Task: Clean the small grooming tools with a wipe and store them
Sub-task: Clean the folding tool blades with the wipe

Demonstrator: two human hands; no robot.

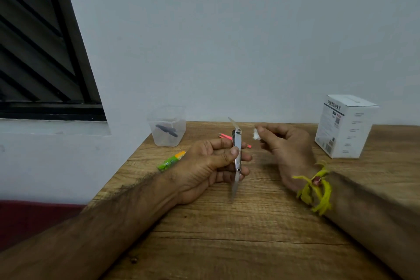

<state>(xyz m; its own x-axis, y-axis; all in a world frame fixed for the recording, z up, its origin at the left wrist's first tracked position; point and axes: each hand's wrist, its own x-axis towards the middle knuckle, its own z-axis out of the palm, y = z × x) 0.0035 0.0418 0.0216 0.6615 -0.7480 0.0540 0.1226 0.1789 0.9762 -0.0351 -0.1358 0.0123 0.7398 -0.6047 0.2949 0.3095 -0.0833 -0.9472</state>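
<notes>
Nearest, the left hand [211, 163] holds a metal nail clipper [237, 154] upright above the wooden worktop [227, 234], fingers curled behind it and thumb pressed on its front. Just beside it, the right hand [286, 143] pinches a small white wipe [256, 134] between thumb and fingers. Farther back lie pink tweezers [225, 136] and a green packet [171, 161]; a clear container [167, 129] holding a dark tool stands at the wall, a white box [345, 125] far right

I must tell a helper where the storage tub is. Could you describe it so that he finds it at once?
On the wooden table, look at the far left corner by the wall. The clear plastic tub stands there, the only see-through thing, with a dark tool inside.
</notes>
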